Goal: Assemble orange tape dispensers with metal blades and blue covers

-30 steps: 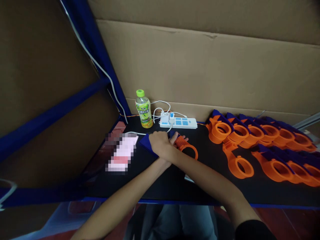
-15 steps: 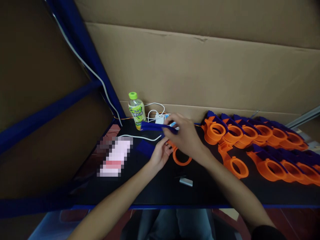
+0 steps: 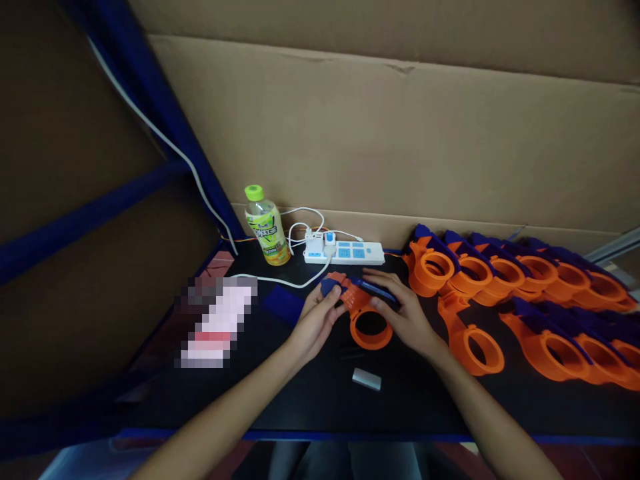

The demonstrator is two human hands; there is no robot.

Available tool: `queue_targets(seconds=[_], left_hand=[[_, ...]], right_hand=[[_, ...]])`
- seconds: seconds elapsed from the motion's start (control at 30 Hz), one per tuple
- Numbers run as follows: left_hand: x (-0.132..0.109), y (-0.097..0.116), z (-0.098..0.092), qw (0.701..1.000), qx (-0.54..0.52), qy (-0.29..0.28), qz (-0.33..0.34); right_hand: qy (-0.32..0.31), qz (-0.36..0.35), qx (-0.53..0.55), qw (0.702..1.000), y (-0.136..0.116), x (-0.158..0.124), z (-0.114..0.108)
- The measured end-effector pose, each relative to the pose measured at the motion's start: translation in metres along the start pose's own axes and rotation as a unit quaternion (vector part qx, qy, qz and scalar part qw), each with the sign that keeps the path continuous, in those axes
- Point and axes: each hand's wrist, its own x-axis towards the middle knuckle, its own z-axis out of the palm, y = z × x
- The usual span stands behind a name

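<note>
In the middle of the table my left hand point(image 3: 315, 319) is closed round the upper end of an orange plastic part point(image 3: 371, 342), whose open ring points toward me. A small dark blue piece point(image 3: 329, 286) shows at the left fingers; whether it is joined to the orange part I cannot tell. My right hand point(image 3: 406, 310) grips a long dark blue plastic piece point(image 3: 375, 291) between thumb and fingers, held close against the orange part's right side. Below the hands lies a small silver-grey block point(image 3: 367, 379).
Rows of orange ring parts with blue pieces point(image 3: 475, 270) stand at the right, with a bare orange one point(image 3: 480, 350) nearer. A white power strip point(image 3: 360, 253) and a drink bottle point(image 3: 269, 233) stand behind. A blue flat piece point(image 3: 283, 303) and a blurred pink sheet point(image 3: 220, 320) lie left.
My right hand has come down and to the right, and the long blue piece has swung from above my left hand to the orange part's side. The power strip is now uncovered.
</note>
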Motion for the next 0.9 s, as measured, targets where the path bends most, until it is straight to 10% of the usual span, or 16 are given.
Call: queue_targets(seconds=[0.63, 0.9], left_hand=[[-0.019, 0.012, 0.014, 0.995, 0.057, 0.074, -0.016], [-0.028, 0.017, 0.02, 0.993, 0.119, -0.012, 0.014]], right_hand=[[0.006, -0.04, -0.031, 0.999, -0.017, -0.015, 0.005], [0.06, 0.156, 0.148, 0.975, -0.012, -0.012, 0.009]])
